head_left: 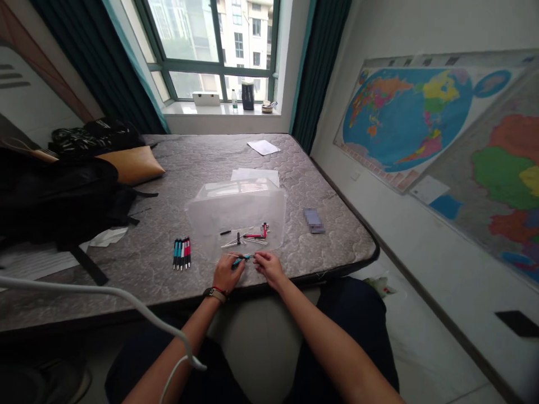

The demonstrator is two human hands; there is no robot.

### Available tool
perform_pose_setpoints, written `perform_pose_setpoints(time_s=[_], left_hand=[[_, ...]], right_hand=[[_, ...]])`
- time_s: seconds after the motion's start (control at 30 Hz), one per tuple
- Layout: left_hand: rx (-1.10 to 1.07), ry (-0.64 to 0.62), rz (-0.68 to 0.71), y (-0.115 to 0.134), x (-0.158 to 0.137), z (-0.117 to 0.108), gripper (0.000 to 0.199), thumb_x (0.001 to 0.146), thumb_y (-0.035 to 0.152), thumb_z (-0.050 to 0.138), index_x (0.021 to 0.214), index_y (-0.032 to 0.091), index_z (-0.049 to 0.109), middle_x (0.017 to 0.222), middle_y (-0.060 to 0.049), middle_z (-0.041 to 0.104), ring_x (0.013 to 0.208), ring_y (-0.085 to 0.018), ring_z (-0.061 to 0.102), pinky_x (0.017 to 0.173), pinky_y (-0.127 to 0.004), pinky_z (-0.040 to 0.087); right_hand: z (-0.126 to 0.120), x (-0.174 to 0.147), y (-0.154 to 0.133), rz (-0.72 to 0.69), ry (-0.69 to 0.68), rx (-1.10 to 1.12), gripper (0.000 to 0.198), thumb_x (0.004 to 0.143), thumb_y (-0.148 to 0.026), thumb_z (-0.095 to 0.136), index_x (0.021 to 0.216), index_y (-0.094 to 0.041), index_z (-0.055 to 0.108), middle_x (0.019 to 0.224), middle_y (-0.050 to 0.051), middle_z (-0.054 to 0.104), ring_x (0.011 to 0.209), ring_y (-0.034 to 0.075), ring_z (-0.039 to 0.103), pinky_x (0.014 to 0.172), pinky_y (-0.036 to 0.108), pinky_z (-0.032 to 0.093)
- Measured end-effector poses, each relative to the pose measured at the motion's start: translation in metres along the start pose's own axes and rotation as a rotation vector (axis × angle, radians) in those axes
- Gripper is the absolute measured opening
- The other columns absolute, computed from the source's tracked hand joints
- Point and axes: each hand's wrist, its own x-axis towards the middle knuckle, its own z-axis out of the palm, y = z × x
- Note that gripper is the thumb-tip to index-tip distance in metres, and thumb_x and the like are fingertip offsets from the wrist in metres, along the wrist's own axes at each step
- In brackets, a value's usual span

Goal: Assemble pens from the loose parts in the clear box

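Note:
At the mattress's near edge, my left hand is closed around a blue-and-black pen barrel, along with a thin, light stick-like piece. My right hand pinches a small pen part at the barrel's right end; the fingers largely hide it. Just beyond both hands, a clear plastic box lies with its opening toward me. Loose pen parts, including red and black pieces and thin white tubes, are in it. Left of the box, several pens in blue, white, black and red lie side by side.
A quilted mattress serves as the work surface. White papers and a pixelated phone-like rectangle rest on it. Black bags and a tan cushion are at the left. A pale cable crosses the lower left foreground.

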Motion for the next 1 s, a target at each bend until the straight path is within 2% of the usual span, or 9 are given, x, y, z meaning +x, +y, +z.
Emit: perform_pose_setpoints(time_s=[0.17,0.3,0.6,0.77,1.0], left_hand=[[-0.071,-0.045,-0.100,0.022,0.011,-0.005,0.026,0.088,0.042,0.054,0.097,0.021,0.066,0.095,-0.006,0.069,0.087,-0.019,0.065,0.071,-0.029,0.053],[-0.096,-0.087,-0.151,0.029,0.013,-0.004,0.032,0.086,0.046,0.055,0.097,0.020,0.068,0.094,-0.007,0.071,0.082,-0.018,0.066,0.066,-0.028,0.053],[-0.147,-0.142,-0.239,0.036,0.013,0.002,0.035,0.085,0.049,0.056,0.099,0.021,0.070,0.098,-0.006,0.073,0.082,-0.019,0.069,0.066,-0.028,0.054],[-0.115,-0.099,-0.240,0.042,0.014,0.003,0.035,0.083,0.050,0.057,0.098,0.021,0.070,0.096,-0.007,0.073,0.082,-0.020,0.069,0.063,-0.028,0.054],[-0.100,-0.148,-0.237,0.042,0.016,0.001,0.038,0.082,0.051,0.058,0.101,0.020,0.070,0.083,-0.005,0.073,0.071,-0.018,0.068,0.065,-0.030,0.054]], right_hand=[[0.002,-0.001,-0.003,0.032,-0.084,0.188,0.037,0.059,-0.033,0.086,0.087,-0.017,0.070,0.083,0.002,0.068,0.071,0.011,0.062,0.065,0.023,0.048],[-0.006,-0.005,-0.007,0.052,-0.157,0.237,0.035,0.059,-0.031,0.086,0.087,-0.017,0.069,0.088,0.002,0.068,0.070,0.009,0.061,0.066,0.022,0.048],[-0.007,-0.007,-0.007,0.023,-0.169,0.281,0.036,0.058,-0.032,0.086,0.084,-0.015,0.069,0.081,0.001,0.067,0.068,0.010,0.060,0.066,0.023,0.048],[-0.009,-0.006,-0.005,0.017,-0.153,0.321,0.036,0.058,-0.032,0.086,0.085,-0.015,0.069,0.084,0.002,0.068,0.069,0.010,0.060,0.067,0.023,0.048],[-0.009,-0.008,-0.007,0.015,-0.159,0.341,0.035,0.059,-0.032,0.085,0.085,-0.016,0.069,0.083,0.002,0.068,0.069,0.010,0.060,0.068,0.024,0.048]])
